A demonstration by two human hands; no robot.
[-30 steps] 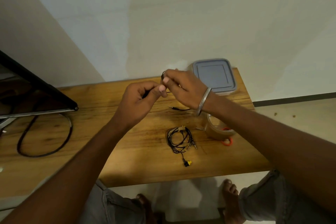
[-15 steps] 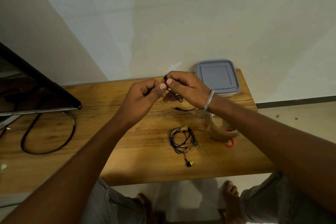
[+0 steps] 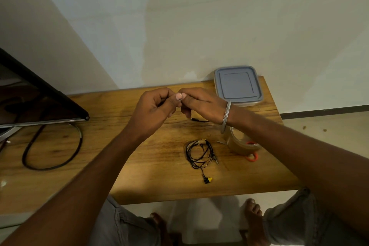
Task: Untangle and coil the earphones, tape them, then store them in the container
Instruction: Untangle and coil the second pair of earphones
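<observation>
Earphones (image 3: 200,120) — black cord pinched between left hand (image 3: 154,110) and right hand (image 3: 201,103) just above the table (image 3: 119,166), loose end trailing on the wood. Looks like coiling; next calls for tidy loops, then the tape roll (image 3: 242,143). Plain wall (image 3: 199,26) behind, lidded container (image 3: 237,86) at the back — second bundle (image 3: 199,154), apparently taped, nearby.

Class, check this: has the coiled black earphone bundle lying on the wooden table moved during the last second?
No. The coiled black earphone bundle lies in the same spot beside the brown tape roll as before; only the camera view shifted slightly.
</observation>
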